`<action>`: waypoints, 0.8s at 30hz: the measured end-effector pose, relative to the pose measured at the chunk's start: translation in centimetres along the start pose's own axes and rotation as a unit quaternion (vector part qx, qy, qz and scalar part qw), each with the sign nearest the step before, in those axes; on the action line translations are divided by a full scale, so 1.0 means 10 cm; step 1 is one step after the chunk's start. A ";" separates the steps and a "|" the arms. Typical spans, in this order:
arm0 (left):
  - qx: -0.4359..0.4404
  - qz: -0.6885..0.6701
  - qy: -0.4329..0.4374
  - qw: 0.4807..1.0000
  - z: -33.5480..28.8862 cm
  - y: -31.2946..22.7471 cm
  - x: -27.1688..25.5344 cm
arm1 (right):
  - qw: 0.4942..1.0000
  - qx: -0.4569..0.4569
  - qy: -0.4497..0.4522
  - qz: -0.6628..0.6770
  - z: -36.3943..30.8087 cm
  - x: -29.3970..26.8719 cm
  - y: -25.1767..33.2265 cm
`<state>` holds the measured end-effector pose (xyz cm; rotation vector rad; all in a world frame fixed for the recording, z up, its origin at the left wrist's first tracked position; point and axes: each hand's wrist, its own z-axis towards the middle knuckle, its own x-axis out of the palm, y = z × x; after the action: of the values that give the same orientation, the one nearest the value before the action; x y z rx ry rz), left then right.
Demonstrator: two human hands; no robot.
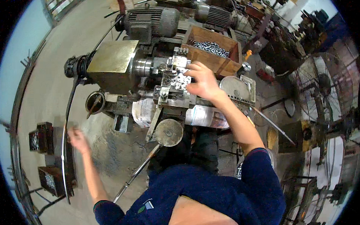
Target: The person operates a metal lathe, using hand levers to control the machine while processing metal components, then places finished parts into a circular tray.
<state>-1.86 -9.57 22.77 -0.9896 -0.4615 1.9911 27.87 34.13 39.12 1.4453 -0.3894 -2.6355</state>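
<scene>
Workshop floor (pixel 105 141): grey and stained, crowded with gear toward the far side.
Round discs: two; one (pixel 169 133) just before the person's lap with a rod (pixel 138 172) slanting from it, another (pixel 234 88) beyond the right forearm.
Floor bins (pixel 62 181): two, dark, off to the left, metal pieces showing in them.
Left hand: one of two hands (pixel 78 140), blurred, fingers loosely bent, near a long bar (pixel 63 158); I can't tell whether it touches it.
Right hand (pixel 202 83): fingers parted and bent over the tool slide (pixel 178 79); whether they pinch something small is hidden from me.
Spindle (pixel 142 68): one, left of the slide, beside a brass-coloured cover (pixel 114 55).
Wooden box (pixel 199 54): one, just behind the slide, holding shiny pieces (pixel 211 48) past counting.
Stage: partway, I'd judge, with a heap gathered and a hand at the slide; which pieces are finished, and how many remain, doesn't show.
Ribbed motors (pixel 157 23): two, beyond the machine.
</scene>
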 end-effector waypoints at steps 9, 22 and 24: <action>0.164 0.248 0.468 0.832 -0.95 0.79 1.46 | 0.942 0.318 0.017 -0.109 -2.19 -0.99 -0.61; -0.072 0.227 0.552 0.799 -0.66 0.85 0.72 | 0.657 0.643 0.162 -0.359 -4.08 -1.33 -1.70; -0.100 0.207 0.575 0.786 -0.75 0.86 0.54 | 0.672 0.633 0.143 -0.358 -4.19 -1.27 -1.45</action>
<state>-2.27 -10.43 10.23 -2.3276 0.2740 1.2805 70.34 43.75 23.90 2.7300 -2.3777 -2.3598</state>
